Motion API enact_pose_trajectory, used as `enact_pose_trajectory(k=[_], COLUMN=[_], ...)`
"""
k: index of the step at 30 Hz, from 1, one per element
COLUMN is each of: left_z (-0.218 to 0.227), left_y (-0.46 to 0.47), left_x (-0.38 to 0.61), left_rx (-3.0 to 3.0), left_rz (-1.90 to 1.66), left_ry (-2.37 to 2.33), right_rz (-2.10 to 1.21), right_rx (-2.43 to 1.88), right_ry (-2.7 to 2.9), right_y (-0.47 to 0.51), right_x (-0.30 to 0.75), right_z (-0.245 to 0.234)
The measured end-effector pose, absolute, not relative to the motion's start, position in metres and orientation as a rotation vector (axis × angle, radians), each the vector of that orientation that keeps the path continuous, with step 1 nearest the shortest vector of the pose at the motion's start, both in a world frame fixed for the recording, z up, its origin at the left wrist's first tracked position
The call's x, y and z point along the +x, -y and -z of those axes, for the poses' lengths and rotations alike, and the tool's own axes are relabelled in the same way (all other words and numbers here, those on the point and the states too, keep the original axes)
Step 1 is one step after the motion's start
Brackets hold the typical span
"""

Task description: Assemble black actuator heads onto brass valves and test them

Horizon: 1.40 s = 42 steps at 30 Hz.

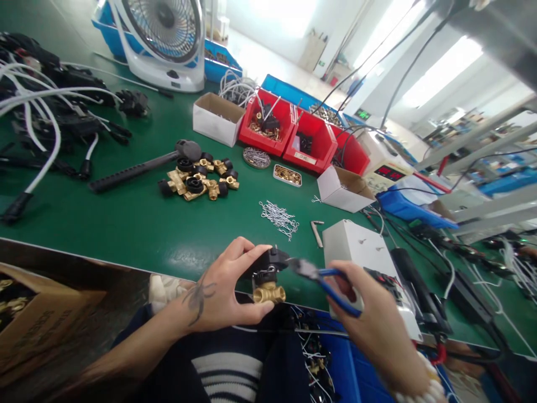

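Steady the brass, let the pliers do the fine work

From where I stand, the valve piece point(269, 292), brass below and black on top, is held up at the near edge of the workbench point(126, 226), over the person's lap. The left hand point(229, 285) is clasped round it, thumb low by the brass and fingers up on the black part. The right hand point(373, 310) is closed about the blue-handled pliers point(310, 270), their nose right by the black top. That nose is blurred, so I cannot tell whether it has bitten on anything.

Something silvery shows at the neck of the piece, and I'd take it for a clip or pin to be worked with the pliers. If so, I'd brace the brass firmly, bring the nose in square, and pull or bend in small, even efforts; a slanted grip could slip and nick the black housing. Left fingertips are best kept out of the pliers' line.

Just beyond lies a loose heap of wire pins point(280, 218), handy for reaching, with a bent metal key point(317, 233) to its right. Farther left sit more brass fittings point(201, 179), and behind stand the red bins point(308, 146)
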<state>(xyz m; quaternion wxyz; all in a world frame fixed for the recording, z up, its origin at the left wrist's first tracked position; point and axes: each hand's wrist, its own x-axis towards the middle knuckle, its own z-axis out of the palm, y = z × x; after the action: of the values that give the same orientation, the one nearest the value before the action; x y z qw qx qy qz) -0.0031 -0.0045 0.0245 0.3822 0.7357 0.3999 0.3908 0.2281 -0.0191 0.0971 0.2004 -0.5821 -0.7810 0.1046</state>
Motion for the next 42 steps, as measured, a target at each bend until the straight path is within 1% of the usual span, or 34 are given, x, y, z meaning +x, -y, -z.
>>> enact_pose_trajectory(k=[3,5,8,9,13,14,15,19,21,24,26,29,30,34,36,39,40,42], left_z=[-0.026,-0.027,-0.027,-0.026,-0.025,-0.025,-0.025,-0.025,-0.025,-0.025,-0.025,-0.025,-0.026,-0.027,-0.027,-0.026,-0.026,-0.025], left_y=[0.005,0.005,0.006,0.006,0.006,0.006,0.006,0.007,0.007,0.007,0.007,0.007,0.007,0.007,0.008,0.008,0.008,0.008], left_x=[-0.002,-0.001,0.0,0.0,0.0,0.0,0.001,0.004,0.004,0.004,0.003,0.003,0.003,0.003,0.003,0.003,0.003,0.003], left_rx=[1.9,1.91,1.908,1.909,1.918,1.919,1.92,1.941,1.948,1.941,1.939,1.93,1.926,1.921,1.923,1.92,1.919,1.922], left_rz=[-1.013,-1.017,-1.017,-1.019,-1.032,-1.033,-1.032,-1.035,-1.042,-1.05,-1.048,-1.032,-1.028,-1.034,-1.035,-1.027,-1.027,-1.031], left_ry=[-1.019,-1.026,-1.033,-1.033,-1.031,-1.036,-1.04,-1.034,-1.027,-1.029,-1.033,-1.036,-1.037,-1.042,-1.051,-1.059,-1.057,-1.048], right_rz=[-0.106,-0.174,-0.422,-0.425,-0.112,-0.073,-0.083,-0.341,-0.285,-0.072,-0.114,-0.37,-0.387,-0.095,-0.139,-0.411,-0.42,-0.281], right_rx=[-1.546,-1.572,-1.662,-1.683,-1.645,-1.607,-1.583,-1.559,-1.563,-1.599,-1.634,-1.67,-1.677,-1.682,-1.708,-1.745,-1.741,-1.718], right_ry=[1.828,1.946,2.339,2.338,1.781,1.726,1.776,2.39,2.321,1.954,2.015,2.327,2.325,1.923,1.998,2.325,2.331,2.161], right_y=[0.019,0.018,0.016,0.015,0.017,0.018,0.019,0.019,0.018,0.017,0.017,0.018,0.018,0.02,0.02,0.02,0.02,0.021], right_x=[0.23,0.229,0.231,0.233,0.236,0.235,0.233,0.227,0.228,0.231,0.231,0.232,0.233,0.235,0.234,0.23,0.23,0.229], right_z=[-0.101,-0.1,-0.103,-0.106,-0.11,-0.108,-0.105,-0.098,-0.101,-0.105,-0.104,-0.1,-0.099,-0.099,-0.098,-0.099,-0.1,-0.1])
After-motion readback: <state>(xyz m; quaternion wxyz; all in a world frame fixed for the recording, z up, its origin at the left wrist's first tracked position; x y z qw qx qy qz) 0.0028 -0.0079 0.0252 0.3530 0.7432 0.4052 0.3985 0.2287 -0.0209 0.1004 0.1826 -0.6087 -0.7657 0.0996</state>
